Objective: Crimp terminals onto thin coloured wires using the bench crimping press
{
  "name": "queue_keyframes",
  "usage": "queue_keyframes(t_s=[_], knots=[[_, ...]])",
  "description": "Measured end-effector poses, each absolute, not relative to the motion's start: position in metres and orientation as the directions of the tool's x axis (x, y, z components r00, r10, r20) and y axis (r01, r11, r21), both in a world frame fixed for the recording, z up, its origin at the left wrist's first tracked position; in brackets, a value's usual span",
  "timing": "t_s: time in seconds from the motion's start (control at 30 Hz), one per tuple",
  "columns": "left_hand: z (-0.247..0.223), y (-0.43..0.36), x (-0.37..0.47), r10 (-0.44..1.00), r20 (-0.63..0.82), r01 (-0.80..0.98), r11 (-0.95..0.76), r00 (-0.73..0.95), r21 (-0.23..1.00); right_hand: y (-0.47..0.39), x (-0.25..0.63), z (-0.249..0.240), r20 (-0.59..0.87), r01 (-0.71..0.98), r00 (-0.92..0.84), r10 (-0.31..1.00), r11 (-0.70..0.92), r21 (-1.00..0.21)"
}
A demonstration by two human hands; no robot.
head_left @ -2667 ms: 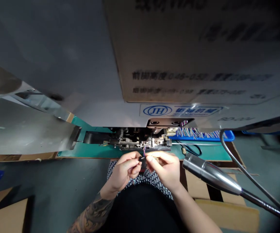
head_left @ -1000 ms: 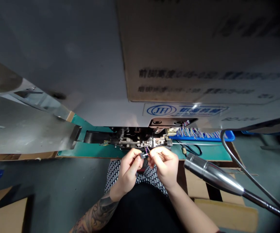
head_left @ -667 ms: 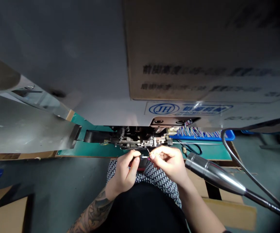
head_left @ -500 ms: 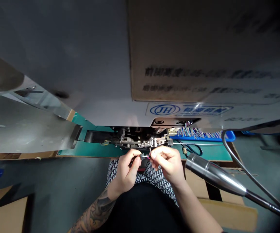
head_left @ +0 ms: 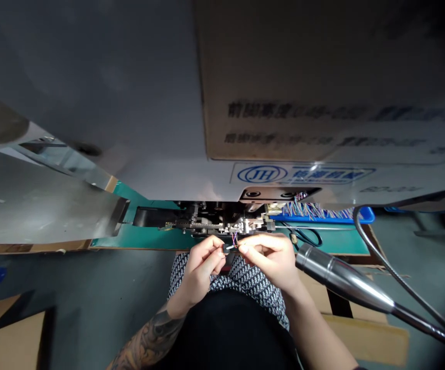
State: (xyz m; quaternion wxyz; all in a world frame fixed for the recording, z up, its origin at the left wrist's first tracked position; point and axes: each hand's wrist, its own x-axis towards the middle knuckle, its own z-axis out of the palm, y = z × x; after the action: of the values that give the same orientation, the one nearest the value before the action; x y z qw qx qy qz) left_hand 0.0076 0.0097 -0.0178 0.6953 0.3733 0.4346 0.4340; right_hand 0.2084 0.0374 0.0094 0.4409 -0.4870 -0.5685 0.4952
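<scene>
Just in front of the machine's metal mechanism (head_left: 241,226), my two hands meet over my lap. My left hand (head_left: 199,270) is closed, with thumb and forefinger pinching a small black cable piece (head_left: 226,249). A short pale section and thin coloured wires (head_left: 234,239) come out of that piece towards the right. My right hand (head_left: 274,259) is closed in a pinch at the wires, its fingertips a short gap from the black piece. Some wires stand up between the hands towards the mechanism. The exact form of the held piece is too small to make out.
The large grey machine housing (head_left: 148,103) hangs close overhead. A blue tray (head_left: 368,216) of coloured wires is at the right on the green tabletop (head_left: 338,239). A metal lamp (head_left: 341,280) reaches in from the right. At the left is a metal chute (head_left: 52,205).
My right fingers have shifted slightly and straightened at the wires. The wires now fan upward between the hands. My left hand still pinches the black cable piece.
</scene>
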Motion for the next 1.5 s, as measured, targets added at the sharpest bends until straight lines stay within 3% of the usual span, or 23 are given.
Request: queue_keyframes(t_s=[0.1, 0.23, 0.47, 0.67, 0.9, 1.13, 1.23, 1.37, 1.5], knots=[[-0.015, 0.01, 0.006, 0.9, -0.327, -0.307, 0.411, 0.289, 0.858, 0.04, 0.215, 0.008, 0.168, 0.204, -0.216, 0.962, 0.212, -0.956], [-0.014, 0.01, 0.005, 0.887, -0.339, -0.304, 0.432, 0.313, 0.849, 0.041, 0.217, 0.009, 0.211, 0.24, -0.229, 0.95, 0.265, -0.934], [-0.017, 0.013, 0.003, 0.911, -0.277, -0.254, 0.358, 0.306, 0.898, 0.034, 0.206, 0.001, -0.027, 0.075, -0.119, 0.993, -0.018, -0.997], [-0.017, 0.013, 0.001, 0.908, -0.284, -0.21, 0.356, 0.309, 0.91, 0.033, 0.204, 0.002, -0.021, 0.094, -0.1, 0.995, -0.011, -0.995], [-0.012, 0.012, -0.001, 0.943, -0.21, 0.009, 0.215, 0.259, 0.976, 0.034, 0.207, 0.004, -0.104, 0.092, -0.148, 0.984, -0.091, -0.992], [-0.007, 0.014, -0.006, 0.937, -0.168, 0.118, 0.137, 0.308, 0.983, 0.034, 0.21, 0.003, -0.146, 0.097, -0.213, 0.966, -0.127, -0.987], [-0.008, 0.015, -0.007, 0.916, -0.21, 0.042, 0.209, 0.342, 0.977, 0.034, 0.209, 0.005, -0.188, -0.006, -0.286, 0.94, -0.197, -0.98], [-0.013, 0.016, -0.006, 0.855, -0.316, -0.218, 0.429, 0.411, 0.877, 0.031, 0.205, 0.006, -0.161, -0.184, -0.288, 0.944, -0.219, -0.958], [-0.017, 0.015, -0.004, 0.793, -0.374, -0.332, 0.56, 0.481, 0.759, 0.028, 0.206, 0.002, -0.025, -0.089, -0.232, 0.972, -0.047, -0.995]])
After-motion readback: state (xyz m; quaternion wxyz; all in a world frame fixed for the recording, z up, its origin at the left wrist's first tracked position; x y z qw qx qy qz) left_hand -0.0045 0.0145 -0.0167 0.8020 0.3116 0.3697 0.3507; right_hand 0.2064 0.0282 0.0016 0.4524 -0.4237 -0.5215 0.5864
